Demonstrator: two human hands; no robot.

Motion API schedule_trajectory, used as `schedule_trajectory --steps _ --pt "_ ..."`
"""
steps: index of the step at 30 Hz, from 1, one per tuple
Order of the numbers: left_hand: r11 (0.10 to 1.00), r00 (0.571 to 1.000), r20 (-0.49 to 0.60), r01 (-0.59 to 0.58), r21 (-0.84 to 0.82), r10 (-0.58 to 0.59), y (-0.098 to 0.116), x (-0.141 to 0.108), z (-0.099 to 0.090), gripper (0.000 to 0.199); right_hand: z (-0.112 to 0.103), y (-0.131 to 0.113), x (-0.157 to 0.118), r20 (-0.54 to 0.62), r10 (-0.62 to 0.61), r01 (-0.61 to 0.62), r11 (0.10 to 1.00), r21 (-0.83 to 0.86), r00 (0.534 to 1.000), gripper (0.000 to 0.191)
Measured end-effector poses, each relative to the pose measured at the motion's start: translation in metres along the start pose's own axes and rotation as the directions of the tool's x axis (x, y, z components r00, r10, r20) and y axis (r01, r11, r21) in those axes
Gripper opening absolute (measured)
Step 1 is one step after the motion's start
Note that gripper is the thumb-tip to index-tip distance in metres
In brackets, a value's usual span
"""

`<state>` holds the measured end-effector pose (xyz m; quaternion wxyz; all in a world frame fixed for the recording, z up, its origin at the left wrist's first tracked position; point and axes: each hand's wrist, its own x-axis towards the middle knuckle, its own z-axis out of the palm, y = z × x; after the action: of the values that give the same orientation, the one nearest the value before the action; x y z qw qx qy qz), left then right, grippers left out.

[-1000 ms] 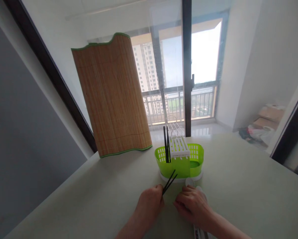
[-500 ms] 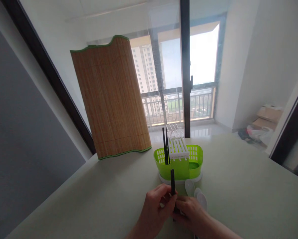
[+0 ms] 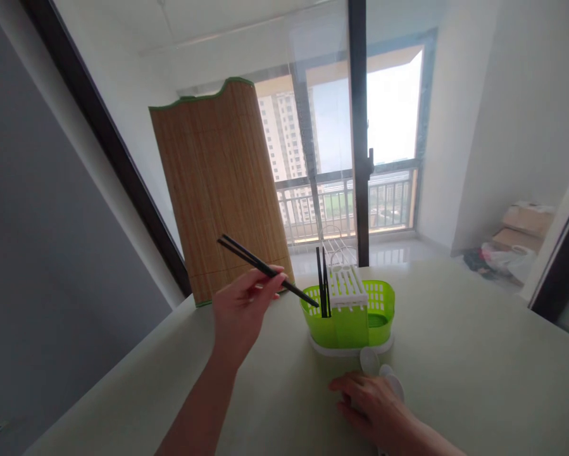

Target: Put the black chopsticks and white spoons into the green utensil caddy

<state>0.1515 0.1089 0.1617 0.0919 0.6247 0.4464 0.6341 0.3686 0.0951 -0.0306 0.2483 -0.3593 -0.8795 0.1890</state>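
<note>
My left hand (image 3: 241,307) is closed around a pair of black chopsticks (image 3: 243,252) held at a slant. Their lower ends reach the left compartment of a green slotted utensil holder (image 3: 348,332), by its rim. Other black chopsticks (image 3: 323,285) stand upright in that compartment. A white slatted rack (image 3: 348,288) tops the holder's middle section. Low over the table, my right hand (image 3: 372,402) has loosely bent fingers, thumb and forefinger apart, with nothing visible between them. Beside it lie white spoons (image 3: 369,361), their handles mostly hidden by the hand.
A bamboo mat (image 3: 222,196) with green edging stands upright at the back left of the pale table (image 3: 464,354). Behind the table are a glass partition with a dark frame (image 3: 359,126) and a balcony. Cardboard boxes (image 3: 528,221) and bags lie beyond, at right.
My left hand has lifted the chopsticks away from my right hand, up and to the left, tilting them towards the holder. My right hand stays low near the spoons. The view has shifted slightly.
</note>
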Motion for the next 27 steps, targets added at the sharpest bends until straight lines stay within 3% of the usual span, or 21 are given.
schedule_trajectory --steps 3,6,9,12,19,24,27 --pt "0.999 0.991 0.126 0.036 0.038 -0.041 -0.022 0.030 0.018 0.027 0.003 0.001 -0.001 0.013 -0.021 0.021 1.000 -0.004 1.000 0.030" --pt "0.988 0.944 0.301 0.101 0.118 -0.133 -0.057 0.043 0.045 0.027 0.003 0.002 0.000 0.027 -0.028 0.028 0.999 -0.018 0.999 0.030" --pt "0.975 0.911 0.366 0.131 0.178 -0.190 -0.089 0.045 0.069 0.025 -0.001 0.001 0.002 0.031 -0.018 0.020 0.999 -0.041 0.999 0.030" --pt "0.971 0.893 0.402 0.126 0.202 -0.200 -0.107 0.043 0.085 0.021 -0.004 0.000 0.003 0.029 -0.021 0.023 0.998 -0.062 0.999 0.030" --pt "0.957 0.842 0.486 0.112 0.266 -0.234 -0.120 0.035 0.099 0.016 -0.002 0.001 0.002 0.022 -0.041 0.043 0.991 -0.128 0.999 0.026" --pt "0.947 0.888 0.420 0.051 0.318 -0.189 -0.120 0.036 0.098 0.020 0.000 0.002 0.002 0.012 -0.054 0.055 0.988 -0.146 0.998 0.022" --pt "0.946 0.929 0.347 0.009 0.324 -0.127 -0.113 0.036 0.090 0.037 0.000 0.002 0.002 0.006 -0.080 0.080 0.983 -0.164 0.997 0.018"
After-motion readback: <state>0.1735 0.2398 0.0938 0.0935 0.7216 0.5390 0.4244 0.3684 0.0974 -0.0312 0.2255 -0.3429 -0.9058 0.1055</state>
